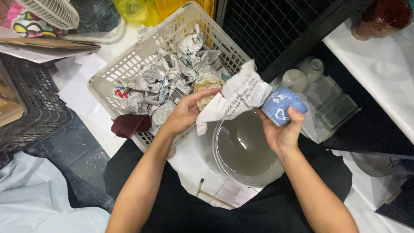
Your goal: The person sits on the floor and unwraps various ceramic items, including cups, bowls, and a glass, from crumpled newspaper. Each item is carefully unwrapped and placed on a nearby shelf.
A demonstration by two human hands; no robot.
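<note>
My right hand [282,131] grips a small blue cup with white markings [282,105], held on its side above a round grey basin [243,149]. A sheet of crumpled newspaper [237,95] hangs off the cup's left side. My left hand [187,110] pinches that newspaper at its lower left edge. Both hands hover just right of a white plastic basket [129,64] filled with several balls of crumpled newspaper [172,75].
A dark red cloth [129,125] lies by the basket's near corner. Two pale cups [302,73] and a small scale [336,110] sit under a white shelf [379,69]. A brown pot [381,17] stands on it. A dark crate [30,103] is at left.
</note>
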